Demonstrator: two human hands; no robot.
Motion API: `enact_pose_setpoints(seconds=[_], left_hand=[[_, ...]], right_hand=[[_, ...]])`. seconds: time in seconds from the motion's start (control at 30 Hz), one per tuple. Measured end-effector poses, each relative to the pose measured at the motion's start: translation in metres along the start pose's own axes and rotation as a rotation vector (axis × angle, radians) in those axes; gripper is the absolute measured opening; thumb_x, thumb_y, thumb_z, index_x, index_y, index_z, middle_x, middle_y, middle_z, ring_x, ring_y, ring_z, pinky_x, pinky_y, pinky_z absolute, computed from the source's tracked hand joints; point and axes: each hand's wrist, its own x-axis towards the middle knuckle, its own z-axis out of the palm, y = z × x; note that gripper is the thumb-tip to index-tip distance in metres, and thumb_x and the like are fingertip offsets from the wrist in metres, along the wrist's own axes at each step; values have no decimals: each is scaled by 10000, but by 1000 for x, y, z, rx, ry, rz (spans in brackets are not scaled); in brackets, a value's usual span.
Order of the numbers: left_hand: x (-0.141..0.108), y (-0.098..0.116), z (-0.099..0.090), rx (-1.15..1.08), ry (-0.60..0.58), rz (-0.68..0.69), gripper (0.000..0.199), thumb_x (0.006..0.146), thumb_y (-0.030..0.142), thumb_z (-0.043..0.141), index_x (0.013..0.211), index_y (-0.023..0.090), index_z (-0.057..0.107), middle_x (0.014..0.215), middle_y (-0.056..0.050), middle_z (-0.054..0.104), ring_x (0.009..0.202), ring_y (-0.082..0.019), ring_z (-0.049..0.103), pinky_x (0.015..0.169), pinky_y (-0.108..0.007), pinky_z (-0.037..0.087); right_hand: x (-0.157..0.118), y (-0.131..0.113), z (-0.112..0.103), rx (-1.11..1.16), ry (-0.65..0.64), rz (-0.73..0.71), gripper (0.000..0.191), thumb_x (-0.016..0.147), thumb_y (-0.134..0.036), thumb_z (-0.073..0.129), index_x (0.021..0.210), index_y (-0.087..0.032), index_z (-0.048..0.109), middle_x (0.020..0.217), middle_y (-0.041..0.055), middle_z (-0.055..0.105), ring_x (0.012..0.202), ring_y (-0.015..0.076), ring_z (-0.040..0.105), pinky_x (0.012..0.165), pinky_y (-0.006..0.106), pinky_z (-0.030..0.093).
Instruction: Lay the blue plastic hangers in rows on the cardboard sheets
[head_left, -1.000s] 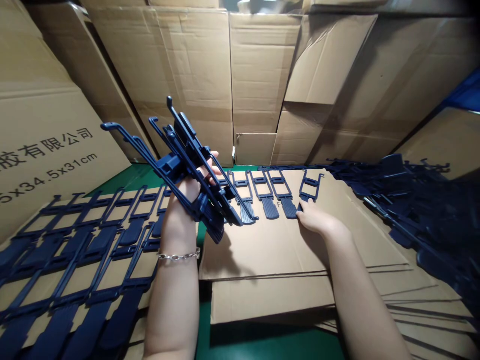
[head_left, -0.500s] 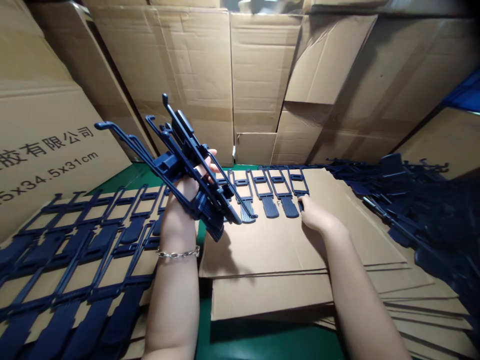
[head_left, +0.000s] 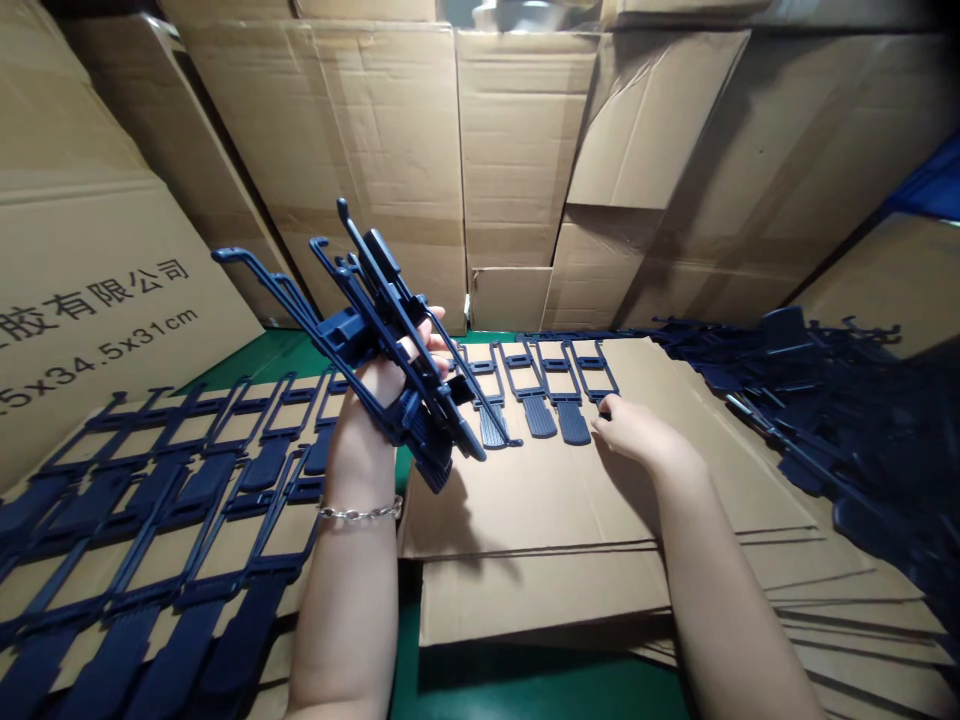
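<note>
My left hand (head_left: 375,400) is raised and grips a fanned bundle of dark blue plastic clip parts (head_left: 379,330) above the table. My right hand (head_left: 634,435) rests on a flat cardboard sheet (head_left: 562,490), fingertips touching the bottom end of the rightmost blue part (head_left: 596,370). That part ends a short row of blue parts (head_left: 536,385) laid side by side along the sheet's far edge. Part of the row is hidden behind the bundle.
Another cardboard sheet on the left carries rows of blue parts (head_left: 172,500). A loose heap of blue parts (head_left: 825,410) lies at the right. More cardboard sheets (head_left: 825,600) are stacked under the middle one. Cardboard boxes (head_left: 390,150) wall in the back and the left. The table is green (head_left: 525,690).
My right hand slid the rightmost blue part leftward into line beside the row. My left hand with the bundle shifted only slightly.
</note>
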Motion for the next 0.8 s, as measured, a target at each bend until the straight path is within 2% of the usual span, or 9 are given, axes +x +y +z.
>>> enact_pose_setpoints(seconds=[0.07,0.13,0.2,0.3,0.4,0.5,0.57,0.63,0.8], left_hand=[[-1,1,7,38,-48,-32,145,785,223,596,895,128,607,681,-40,612,494,-91,549,460,-194,455],[-2,0,13,83,-105,-81,147,777,223,594,894,134,602,721,-69,643,553,-135,599,485,-225,477],[-5,-2,17,120,-162,-151,151,764,217,596,895,144,609,739,-81,659,592,-172,625,477,-239,481],[-15,-7,14,186,-244,-201,154,748,223,607,883,158,642,725,-83,666,620,-208,639,460,-247,483],[-21,-14,5,315,-364,-238,160,741,203,620,885,158,675,735,-99,671,664,-237,647,493,-273,509],[-20,-20,-1,411,-573,-305,181,773,239,601,899,144,689,788,-123,677,611,-228,641,487,-295,516],[-19,-23,0,410,-646,-311,207,795,280,579,889,140,698,786,-124,675,597,-223,640,492,-303,521],[-23,-24,4,406,-650,-328,194,769,285,613,860,142,706,741,-115,672,607,-238,646,492,-312,527],[-35,-22,13,226,-426,-318,213,741,239,639,943,185,685,793,-104,690,707,-266,670,546,-334,551]], right_hand=[[-14,-11,-11,86,138,-132,271,839,-279,408,1002,-151,581,1059,144,621,950,256,585,789,352,447],[-31,-25,-20,261,289,-350,242,856,-287,422,962,-175,608,1048,94,634,985,216,575,842,325,441],[-49,-41,-23,497,337,-573,240,868,-329,444,953,-191,622,947,49,654,880,173,600,770,294,477],[-66,-60,-17,742,377,-794,280,884,-301,447,1119,-215,573,927,31,638,746,124,597,632,252,500],[-68,-69,-7,698,621,-875,416,884,-176,409,1288,-267,448,1131,60,567,869,127,582,708,271,519],[-60,-66,-3,465,875,-936,412,870,-127,423,1244,-278,504,1243,82,487,1001,159,548,823,325,506],[-56,-62,-5,322,973,-960,369,862,-120,451,1173,-282,564,1245,82,483,1063,183,526,845,346,501],[-54,-56,-8,245,1043,-950,350,855,-119,473,1129,-305,589,1206,69,509,1093,192,513,839,351,504],[-53,-45,-17,213,1192,-937,251,836,-163,542,1009,-312,645,899,37,561,858,155,564,737,298,505]])
